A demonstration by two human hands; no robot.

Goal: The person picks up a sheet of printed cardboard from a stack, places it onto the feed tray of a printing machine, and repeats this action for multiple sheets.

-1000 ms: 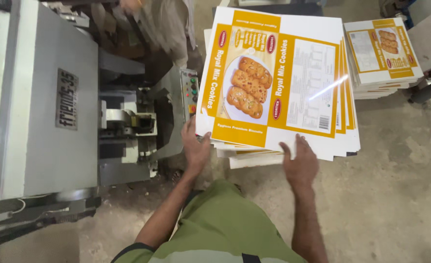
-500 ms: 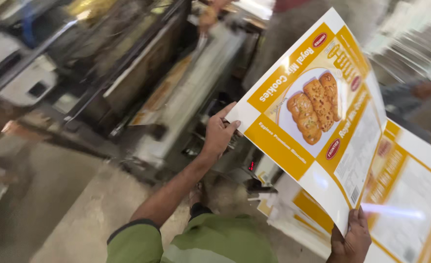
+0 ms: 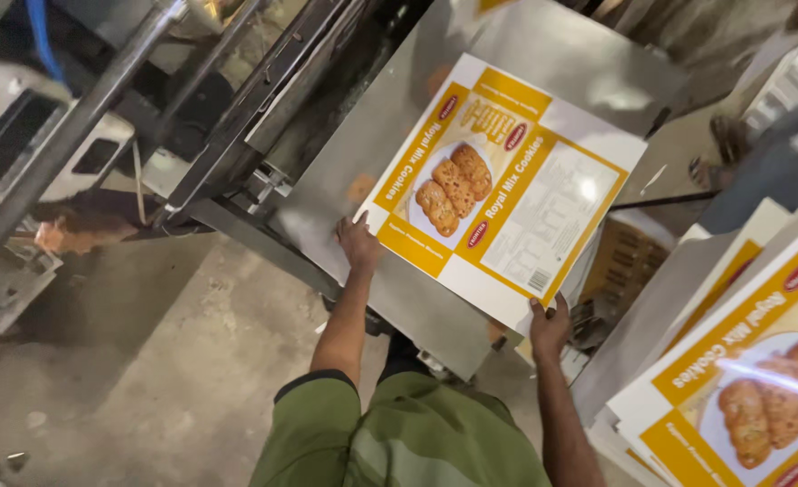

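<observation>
Hands grip one printed carton sheet over the sloping metal feed plate: the left hand pinches its near left corner, the right hand clamps the near right corner. It seems not yet laid flat and released, while a stack of like sheets waits just beside on the right

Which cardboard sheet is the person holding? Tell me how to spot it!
Find the big shiny metal table of the machine in the middle. Lying flat on it is one printed sheet, white and yellow with a picture of biscuits, gripped by the left hand and the right hand. Unlike the stack of like sheets at the lower right, it lies alone, held by both hands.
</observation>
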